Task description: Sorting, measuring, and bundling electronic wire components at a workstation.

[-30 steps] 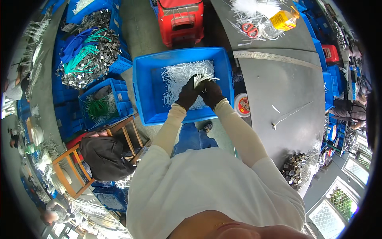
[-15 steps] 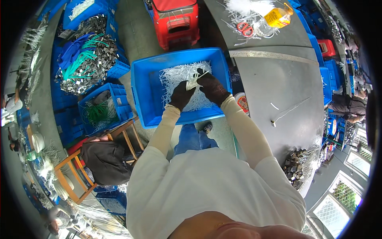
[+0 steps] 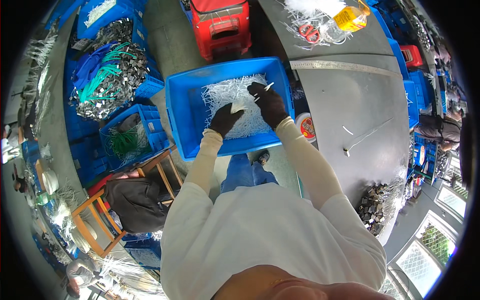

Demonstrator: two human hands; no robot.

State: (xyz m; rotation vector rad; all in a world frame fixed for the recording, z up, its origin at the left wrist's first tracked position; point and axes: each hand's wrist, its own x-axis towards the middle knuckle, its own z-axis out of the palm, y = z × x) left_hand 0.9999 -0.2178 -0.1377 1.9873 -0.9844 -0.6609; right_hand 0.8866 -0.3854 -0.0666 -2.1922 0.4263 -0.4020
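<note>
Left hand: the dark-gloved left hand (image 3: 226,120) is closing around a pale bundle of thin white strips (image 3: 237,107), above the bin's near edge.
Right hand: the dark-gloved right hand (image 3: 270,105) is pinching at least one short white strip (image 3: 269,86) near the bin's right edge; the exact count is hard to tell.
Strip direction: the left bundle's visible end is pointing right and away from the person; the right strip's long axis is running from near left to far right.
Bin: a rectangular blue plastic bin (image 3: 186,117) is holding a loose heap of white strips (image 3: 225,92), lying every way; hands and forearms are covering part of it.
Tub: a round tub with a red-and-white printed lid (image 3: 306,128) is standing between the bin's right edge and the tabletop's left edge.
Tabletop: the grey tabletop (image 3: 360,107) is carrying dark metal blocks (image 3: 372,207) along its near edge, and a graduated metal ruler (image 3: 345,65) is crossing it from left edge to right.
Far left corner: red-handled scissors (image 3: 309,33) are lying beside a clear plastic bottle (image 3: 351,19) whose yellow label is showing dark print.
Beyond the bin: a red plastic container (image 3: 222,30) is standing past its far edge.
</note>
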